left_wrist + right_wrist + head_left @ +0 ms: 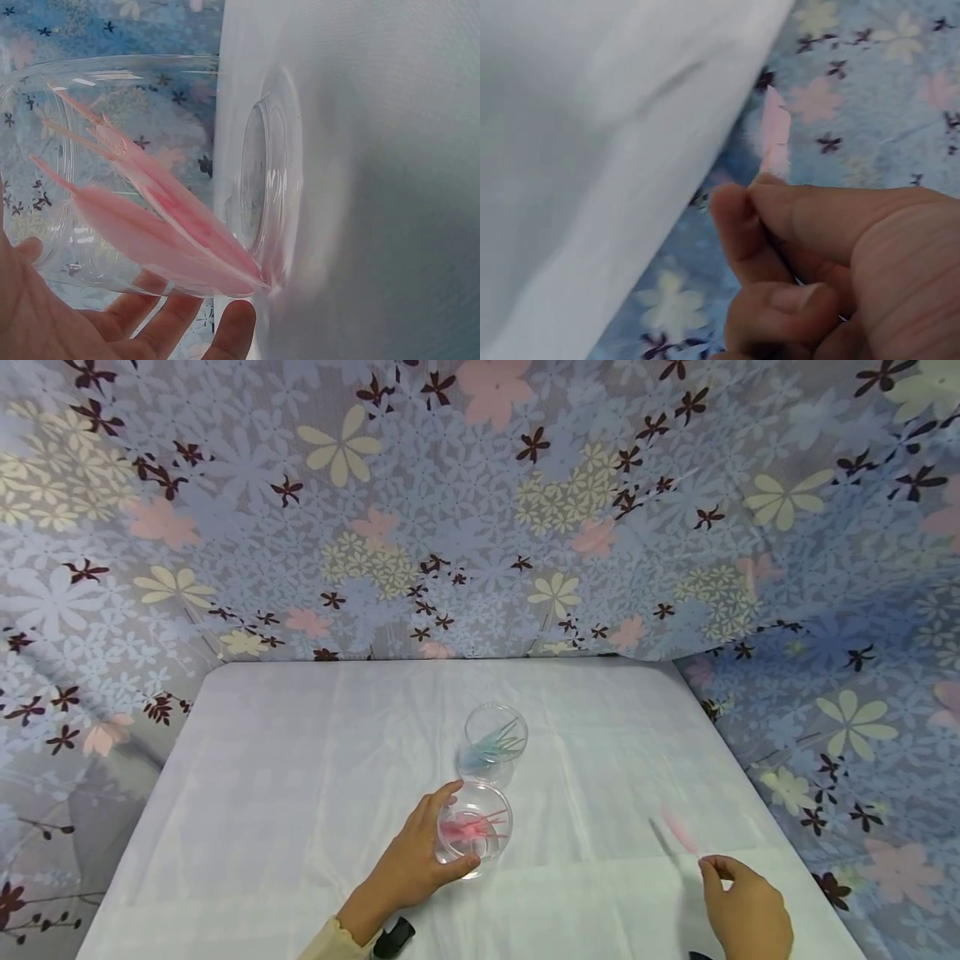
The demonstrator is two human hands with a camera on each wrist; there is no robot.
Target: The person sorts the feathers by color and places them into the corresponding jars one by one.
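Note:
My left hand [411, 867] holds a clear glass cup [498, 850] from its left side, thumb in front and fingers behind. Inside that cup lean several pink feathers [169, 214], quills up towards the rim. The left wrist view shows the cup's base on the white cloth and my fingers curled along its wall. At the right, my right hand [750, 906] pinches a single pink feather [681, 832] by its quill between thumb and forefinger. In the right wrist view the feather's vane [777, 131] sticks out beyond the fingertips, and its quill end is hidden.
A second clear glass cup [480, 722] stands just behind the first, with several light-blue feathers [498, 743] in it. White cloth covers the table [315, 760]. Flowered fabric [450, 510] hangs behind it and along its sides.

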